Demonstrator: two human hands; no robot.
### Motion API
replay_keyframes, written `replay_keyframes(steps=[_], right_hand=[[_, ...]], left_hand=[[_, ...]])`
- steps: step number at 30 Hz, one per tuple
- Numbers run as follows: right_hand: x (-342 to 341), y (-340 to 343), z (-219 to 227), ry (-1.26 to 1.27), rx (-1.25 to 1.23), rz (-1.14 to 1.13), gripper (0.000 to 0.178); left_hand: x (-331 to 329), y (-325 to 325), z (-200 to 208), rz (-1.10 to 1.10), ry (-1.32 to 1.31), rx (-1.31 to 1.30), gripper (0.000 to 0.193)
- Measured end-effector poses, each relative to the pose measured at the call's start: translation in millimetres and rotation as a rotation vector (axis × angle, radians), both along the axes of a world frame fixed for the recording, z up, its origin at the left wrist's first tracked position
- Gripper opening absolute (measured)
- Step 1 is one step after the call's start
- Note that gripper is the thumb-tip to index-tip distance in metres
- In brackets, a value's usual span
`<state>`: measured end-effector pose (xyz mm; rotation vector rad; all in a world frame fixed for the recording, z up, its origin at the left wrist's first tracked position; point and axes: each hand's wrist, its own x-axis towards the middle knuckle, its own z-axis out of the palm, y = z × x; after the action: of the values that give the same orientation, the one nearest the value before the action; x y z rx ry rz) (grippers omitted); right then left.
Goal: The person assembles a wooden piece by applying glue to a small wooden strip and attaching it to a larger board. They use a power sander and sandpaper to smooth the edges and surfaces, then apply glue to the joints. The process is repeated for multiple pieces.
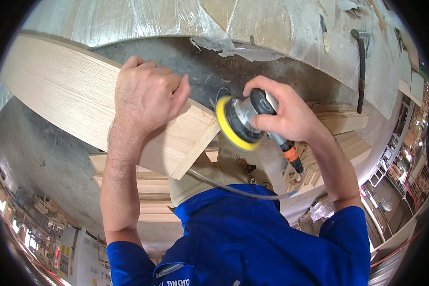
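A long pale wooden board [66,81] slants from the far left down to my waist, its end grain turned toward the right. My left hand [145,93] is closed over the board near that end, the fingers curled at its far edge. In my right hand [291,114] is a hand-held orbital sander [243,117], gripped round its black top. The sander is tilted on its side, its yellow pad facing the board's end corner. Whether the pad touches the wood I cannot tell. A pale air hose [233,192] loops from the sander's orange-and-black fitting across my waist.
Beyond the board lies a plastic-wrapped surface [281,28], with a black-handled hammer [361,66] and a flat blade tool [324,33] on it. Stacks of wooden strips stand at the right [343,121] and under the board at the left [155,190].
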<state>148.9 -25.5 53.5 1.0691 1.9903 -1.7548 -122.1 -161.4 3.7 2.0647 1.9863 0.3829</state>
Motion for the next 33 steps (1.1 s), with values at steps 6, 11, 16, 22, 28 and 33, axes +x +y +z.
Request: replay_keyframes(steps=[6, 11, 16, 22, 28, 33], right_hand=[[5.4, 2.3, -1.0, 0.023, -0.066, -0.05, 0.047], [0.6, 6.0, -3.4, 0.01, 0.034, 0.036, 0.047], [-0.5, 7.9, 3.6, -0.012, -0.077, -0.01, 0.047], [2.9, 14.3, -13.6, -0.048, 0.001, 0.061, 0.048], [1.9, 9.1, -8.5, 0.083, -0.143, -0.035, 0.044], [17.3, 8.9, -23.4, 0.05, 0.03, 0.087, 0.043]], left_hand=[[-0.4, 0.2, 0.2, -0.008, 0.012, -0.018, 0.041], [-0.7, -0.7, 0.5, -0.004, 0.002, -0.002, 0.04], [-0.1, 0.5, 0.6, -0.007, 0.007, 0.004, 0.04], [0.6, 0.7, 1.5, -0.001, -0.004, -0.004, 0.04], [3.0, 3.1, 1.5, -0.003, -0.001, 0.028, 0.041], [3.2, 4.3, 2.0, -0.014, 0.022, 0.015, 0.04]])
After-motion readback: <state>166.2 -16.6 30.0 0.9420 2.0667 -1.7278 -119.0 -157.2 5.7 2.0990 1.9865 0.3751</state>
